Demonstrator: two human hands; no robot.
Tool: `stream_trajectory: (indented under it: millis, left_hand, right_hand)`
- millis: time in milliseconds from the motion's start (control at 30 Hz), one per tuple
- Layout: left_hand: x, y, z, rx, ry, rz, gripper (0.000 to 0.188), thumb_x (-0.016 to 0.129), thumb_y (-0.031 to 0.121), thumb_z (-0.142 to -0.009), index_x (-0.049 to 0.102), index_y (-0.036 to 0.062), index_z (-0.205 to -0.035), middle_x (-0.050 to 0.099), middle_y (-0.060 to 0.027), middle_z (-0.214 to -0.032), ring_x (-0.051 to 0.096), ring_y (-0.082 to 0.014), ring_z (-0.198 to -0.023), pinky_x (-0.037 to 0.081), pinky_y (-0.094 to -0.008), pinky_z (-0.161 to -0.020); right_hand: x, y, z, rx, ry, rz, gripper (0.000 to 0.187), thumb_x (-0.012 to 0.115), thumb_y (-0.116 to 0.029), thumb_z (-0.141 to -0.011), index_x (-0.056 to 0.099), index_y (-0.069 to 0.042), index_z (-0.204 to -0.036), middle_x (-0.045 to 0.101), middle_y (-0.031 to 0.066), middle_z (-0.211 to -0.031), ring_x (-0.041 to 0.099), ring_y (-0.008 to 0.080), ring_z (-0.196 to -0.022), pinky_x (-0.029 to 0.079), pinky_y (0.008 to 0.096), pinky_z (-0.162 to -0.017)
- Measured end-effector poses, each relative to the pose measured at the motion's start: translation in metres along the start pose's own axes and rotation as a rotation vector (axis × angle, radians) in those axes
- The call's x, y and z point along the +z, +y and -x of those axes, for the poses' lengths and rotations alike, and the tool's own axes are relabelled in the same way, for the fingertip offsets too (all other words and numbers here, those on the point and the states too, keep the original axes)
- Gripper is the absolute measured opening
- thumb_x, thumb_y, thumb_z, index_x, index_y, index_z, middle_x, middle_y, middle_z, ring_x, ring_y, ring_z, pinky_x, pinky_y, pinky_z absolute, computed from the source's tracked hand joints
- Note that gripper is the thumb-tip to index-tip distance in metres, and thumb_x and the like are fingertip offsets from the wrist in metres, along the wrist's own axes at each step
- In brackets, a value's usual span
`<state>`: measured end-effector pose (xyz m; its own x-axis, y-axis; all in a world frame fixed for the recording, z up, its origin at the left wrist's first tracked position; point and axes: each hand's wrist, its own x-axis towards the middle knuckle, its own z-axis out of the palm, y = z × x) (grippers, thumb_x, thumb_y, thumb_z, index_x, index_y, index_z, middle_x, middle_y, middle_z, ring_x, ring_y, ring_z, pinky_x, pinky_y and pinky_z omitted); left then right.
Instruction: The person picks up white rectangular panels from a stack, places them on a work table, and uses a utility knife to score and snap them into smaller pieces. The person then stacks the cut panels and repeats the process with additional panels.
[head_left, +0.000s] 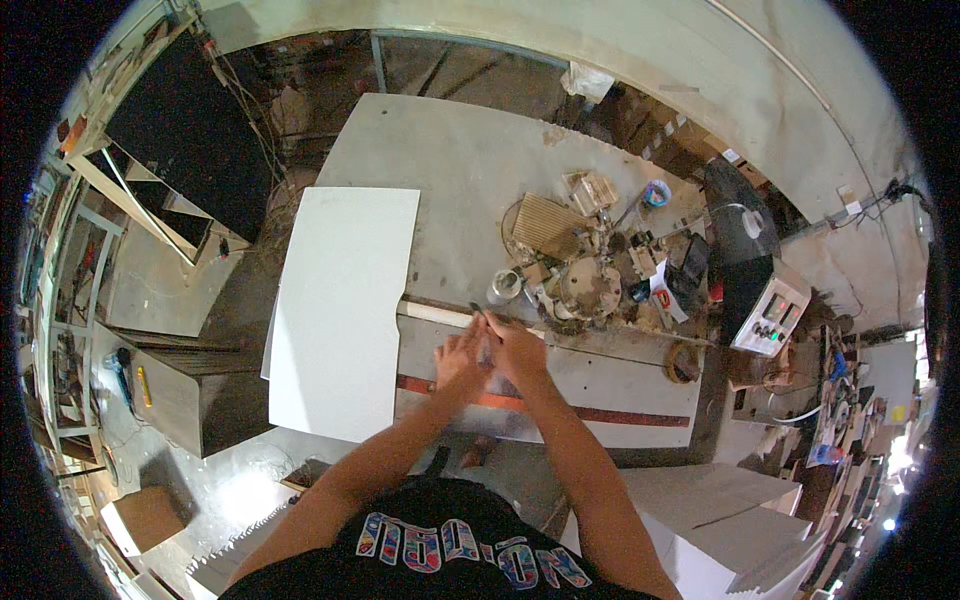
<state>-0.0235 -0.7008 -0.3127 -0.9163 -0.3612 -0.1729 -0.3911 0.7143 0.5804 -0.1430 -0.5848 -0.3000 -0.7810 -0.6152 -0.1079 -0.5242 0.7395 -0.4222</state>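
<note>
My hands meet over the near part of a grey worktable, beside a pale, narrow strip. My left hand lies palm down with its fingers stretched toward the strip and slightly apart. Close against it, my right hand is closed, and a small dark tip shows near its fingers. The rest of whatever it grips is hidden. To the left, a stack of large white sheets covers part of the table. A red strip runs along the near side, below my hands.
Right of my hands stands a dusty machine, with a metal can, a ribbed brown block and a blue-rimmed cup around it. A control box is at the far right. White stacked material stands near my right arm.
</note>
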Motion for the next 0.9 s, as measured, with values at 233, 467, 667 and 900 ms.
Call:
stream_trajectory:
  millis: [233, 467, 667, 900]
  left_hand:
    - [0.008, 0.022, 0.002, 0.059, -0.035, -0.026, 0.105, 0.082, 0.031, -0.09, 0.036, 0.0196, -0.183, 0.04, -0.0009, -0.188, 0.056, -0.0364, -0.147, 0.042, -0.06, -0.117]
    - [-0.036, -0.023, 0.001, -0.029, -0.057, -0.128, 0.11, 0.084, 0.027, -0.085, 0.034, 0.021, -0.184, 0.039, 0.0002, -0.188, 0.055, -0.0361, -0.149, 0.04, -0.0602, -0.12]
    - [0.012, 0.053, -0.006, 0.124, -0.239, -0.101, 0.106, 0.078, 0.042, -0.094, 0.029, 0.0206, -0.185, 0.03, -0.0009, -0.192, 0.047, -0.0398, -0.156, 0.038, -0.0631, -0.121]
    - [0.005, 0.04, -0.001, 0.046, -0.226, -0.112, 0.113, 0.08, 0.043, -0.094, 0.019, 0.0211, -0.187, 0.023, 0.0007, -0.194, 0.049, -0.0392, -0.152, 0.038, -0.0661, -0.121]
  right_hand:
    - [-0.027, 0.02, 0.014, 0.012, -0.054, 0.004, 0.045, 0.065, -0.043, -0.115, 0.072, -0.034, -0.158, 0.081, 0.0213, -0.11, 0.08, 0.0447, -0.102, 0.064, 0.0562, -0.087]
    - [0.002, -0.027, -0.012, -0.12, 0.004, -0.015, 0.045, 0.064, -0.044, -0.114, 0.072, -0.033, -0.158, 0.08, 0.0219, -0.111, 0.079, 0.0468, -0.099, 0.063, 0.0574, -0.087]
    - [-0.053, 0.047, 0.034, 0.137, -0.127, -0.032, 0.047, 0.063, -0.047, -0.114, 0.073, -0.031, -0.157, 0.081, 0.0211, -0.124, 0.079, 0.0436, -0.105, 0.063, 0.0561, -0.091]
    - [-0.029, 0.033, 0.021, -0.008, -0.01, 0.052, 0.048, 0.064, -0.045, -0.113, 0.072, -0.026, -0.158, 0.082, 0.019, -0.129, 0.079, 0.0406, -0.113, 0.063, 0.0534, -0.096]
